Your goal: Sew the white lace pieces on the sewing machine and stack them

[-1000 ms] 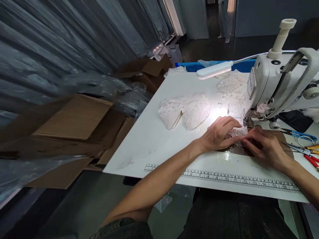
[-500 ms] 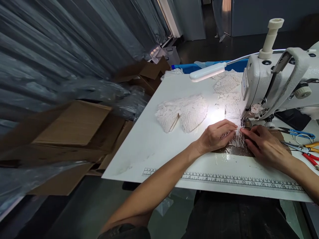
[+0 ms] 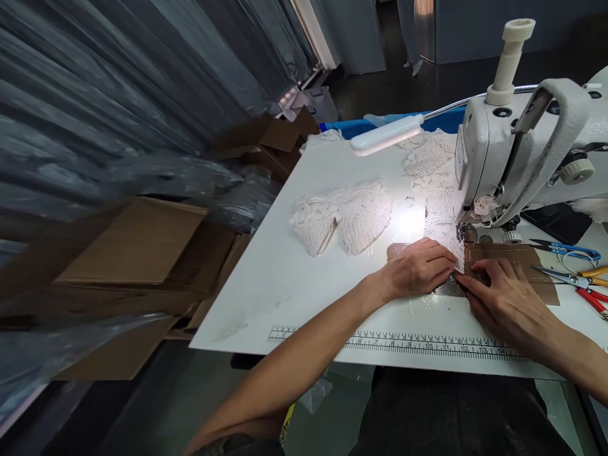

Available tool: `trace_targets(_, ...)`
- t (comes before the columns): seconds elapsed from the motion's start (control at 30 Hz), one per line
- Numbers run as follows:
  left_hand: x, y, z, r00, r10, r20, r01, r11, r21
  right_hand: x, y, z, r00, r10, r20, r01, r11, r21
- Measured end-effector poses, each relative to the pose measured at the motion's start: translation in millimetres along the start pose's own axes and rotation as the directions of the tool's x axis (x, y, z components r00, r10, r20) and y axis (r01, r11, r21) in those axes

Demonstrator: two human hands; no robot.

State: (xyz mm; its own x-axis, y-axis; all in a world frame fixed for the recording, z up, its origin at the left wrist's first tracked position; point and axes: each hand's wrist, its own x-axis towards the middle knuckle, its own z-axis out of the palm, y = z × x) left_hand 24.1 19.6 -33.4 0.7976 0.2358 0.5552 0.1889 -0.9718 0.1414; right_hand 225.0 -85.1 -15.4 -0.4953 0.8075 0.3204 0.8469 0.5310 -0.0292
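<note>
A strip of white lace fabric (image 3: 441,218) runs under the needle area of the white sewing machine (image 3: 479,152). My left hand (image 3: 420,269) lies over the near end of the lace, fingers bent and close together, holding its edge. From the other side my right hand (image 3: 501,294) pinches the same end near the left fingertips, thumb and forefinger close together. Both hands are just in front of the presser foot (image 3: 462,232). Beneath them is a brown plate (image 3: 517,263) on the table. The fingers partly hide the lace's end.
A folded white lace piece (image 3: 344,215) lies left on the white table (image 3: 247,278); more lace (image 3: 430,152) is behind. Blue-handled scissors (image 3: 570,250), other cutting tools (image 3: 572,278) and a black phone-like object (image 3: 555,225) lie right. A lamp (image 3: 387,135) overhangs. Cardboard boxes (image 3: 133,240) stand left.
Both hands have come a little toward me, away from the needle. The lace in front of the foot now ends at my fingers, and more of the brown plate shows on the right.
</note>
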Motion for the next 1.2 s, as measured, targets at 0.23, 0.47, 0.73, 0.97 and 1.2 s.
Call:
trace_targets(0.23, 0, 6, -2, 1.0, -0.02, -0.003, 0.02, 1.0, -0.022, -1, 8, -5, 0.997, 0.019, 0.069, -0.024, 0.996, 0.084)
trace_targets(0.47, -3, 6, -2, 0.999, -0.018, 0.046, 0.016, 0.999, 0.052, 29, 59, -9, 0.945, 0.188, 0.267, -0.285, 0.874, 0.393)
trace_targets(0.73, -2, 10, -5, 0.997, 0.053, 0.055, -0.063, 0.98, 0.188, 13, 51, 16, 0.999, 0.039, 0.007, -0.039, 0.97, 0.239)
trace_targets(0.97, 1, 13, -8, 0.991, 0.112, 0.078, -0.13, 0.954, 0.271, 14, 52, 19, 0.997, -0.013, -0.073, 0.024, 0.987, 0.159)
trace_targets(1.2, 0, 24, -20, 0.961, 0.104, 0.257, -0.173, 0.949, 0.264, 15, 49, 16, 0.995, -0.045, -0.09, 0.055, 0.992, 0.112)
